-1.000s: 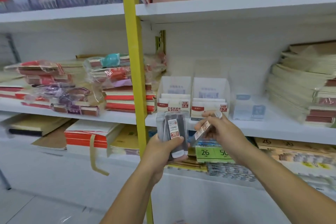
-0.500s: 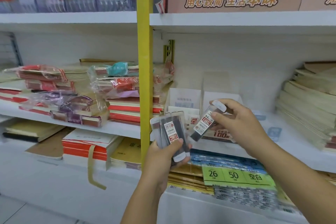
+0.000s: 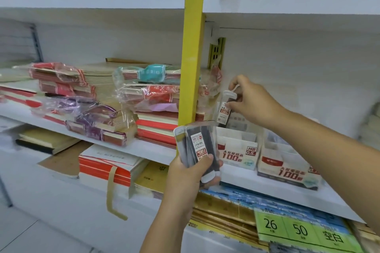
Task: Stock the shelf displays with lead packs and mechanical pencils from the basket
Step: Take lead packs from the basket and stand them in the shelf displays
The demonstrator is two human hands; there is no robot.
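My left hand (image 3: 190, 177) grips a fanned bunch of clear lead packs (image 3: 197, 146) with dark leads, white caps and red-and-white labels, held upright in front of the yellow post. My right hand (image 3: 250, 99) pinches a single lead pack (image 3: 223, 109) near its white cap, hanging upright just above the left display box (image 3: 238, 151), a white and red carton marked HB 0.5. A second display box (image 3: 285, 165) of the same kind stands to its right on the white shelf (image 3: 267, 184). No basket or mechanical pencil is in sight.
A yellow upright post (image 3: 190, 57) divides the shelving. Stacks of wrapped notebooks (image 3: 144, 96) fill the shelf to the left. Below lie more notebooks (image 3: 107, 165), gold packs and a green price label (image 3: 298, 229). The upper shelf (image 3: 287, 4) hangs overhead.
My right hand has carried the single lead pack up and forward, from beside the bunch to above the left display box. The camera has moved closer to the shelf. My left hand keeps its bunch.
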